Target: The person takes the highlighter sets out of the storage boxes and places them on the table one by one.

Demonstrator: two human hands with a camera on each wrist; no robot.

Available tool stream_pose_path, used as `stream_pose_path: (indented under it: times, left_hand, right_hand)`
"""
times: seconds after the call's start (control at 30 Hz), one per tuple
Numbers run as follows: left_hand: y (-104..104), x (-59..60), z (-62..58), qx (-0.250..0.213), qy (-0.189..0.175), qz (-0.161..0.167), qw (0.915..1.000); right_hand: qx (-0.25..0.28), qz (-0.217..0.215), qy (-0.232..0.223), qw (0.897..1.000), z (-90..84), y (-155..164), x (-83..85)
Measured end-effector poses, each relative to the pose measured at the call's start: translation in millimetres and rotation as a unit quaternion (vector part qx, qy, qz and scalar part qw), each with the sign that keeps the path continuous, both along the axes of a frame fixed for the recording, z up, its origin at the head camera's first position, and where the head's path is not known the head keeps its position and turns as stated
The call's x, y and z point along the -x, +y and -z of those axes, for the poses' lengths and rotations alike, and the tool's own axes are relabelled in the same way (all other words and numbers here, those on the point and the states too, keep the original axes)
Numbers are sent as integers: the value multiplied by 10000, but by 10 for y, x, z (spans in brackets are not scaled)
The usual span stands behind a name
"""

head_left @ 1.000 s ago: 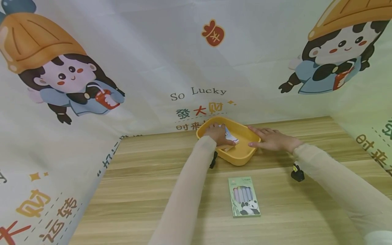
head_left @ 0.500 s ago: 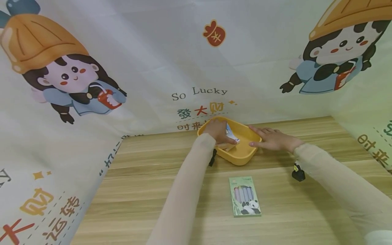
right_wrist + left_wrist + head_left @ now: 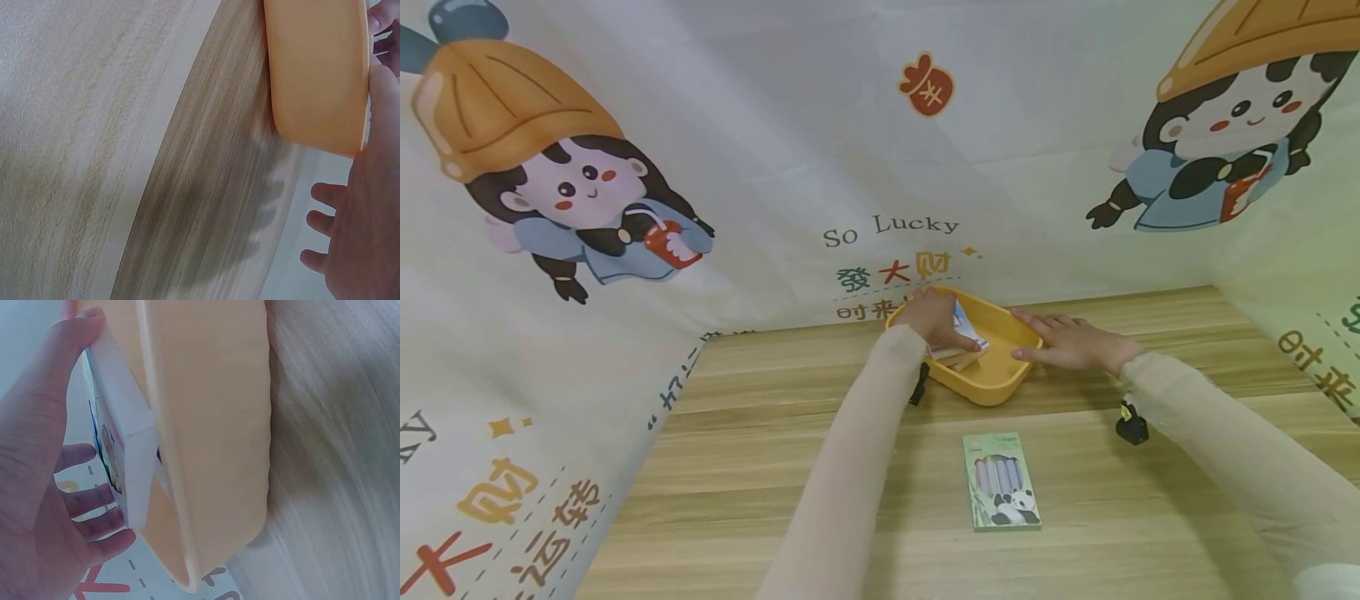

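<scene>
In the head view, my left hand (image 3: 932, 322) reaches into the left part of a yellow plastic tray (image 3: 981, 392). It grips a thin white box (image 3: 137, 447) with a colourful printed face; the left wrist view has the thumb on one edge and the fingertips along the printed face and far edge. The box leans inside the tray rim (image 3: 178, 481). Beneath it, a light tan piece (image 3: 962, 361) shows, its kind unclear. My right hand (image 3: 1071, 342) rests against the tray's right end, thumb at the rim, fingers extended; three fingertips (image 3: 322, 222) stand apart from the tray.
A green box of coloured pens with a panda print (image 3: 1003, 482) lies flat on the wooden table (image 3: 760, 417), nearer me than the tray. Directly behind the tray rises a printed cloth backdrop (image 3: 775, 208), which also runs along both sides.
The head view has shifted slightly. A little more of the white box's lower edge and the tan piece shows under my left hand. My right hand keeps its place at the tray.
</scene>
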State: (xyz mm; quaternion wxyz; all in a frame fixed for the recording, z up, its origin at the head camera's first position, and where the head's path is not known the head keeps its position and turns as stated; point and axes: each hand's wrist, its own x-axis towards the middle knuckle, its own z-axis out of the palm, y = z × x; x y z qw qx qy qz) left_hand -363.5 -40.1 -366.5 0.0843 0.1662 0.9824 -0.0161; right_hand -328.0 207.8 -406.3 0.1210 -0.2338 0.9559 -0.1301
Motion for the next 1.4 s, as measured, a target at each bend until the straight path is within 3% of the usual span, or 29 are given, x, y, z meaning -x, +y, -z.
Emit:
stream_pose_path:
  times: [0.4, 0.97, 1.4]
  left_hand:
    - [-22, 26, -111, 164, 148, 72, 9997]
    - [-92, -18, -168, 38, -49, 216, 9997]
    - [-150, -121, -206, -182, 78, 267, 9994]
  right_hand:
    - [-8, 9, 13, 10000, 21, 7, 22]
    - [-64, 10, 36, 10000, 35, 1, 36]
    - [-15, -14, 28, 10000, 9, -7, 1]
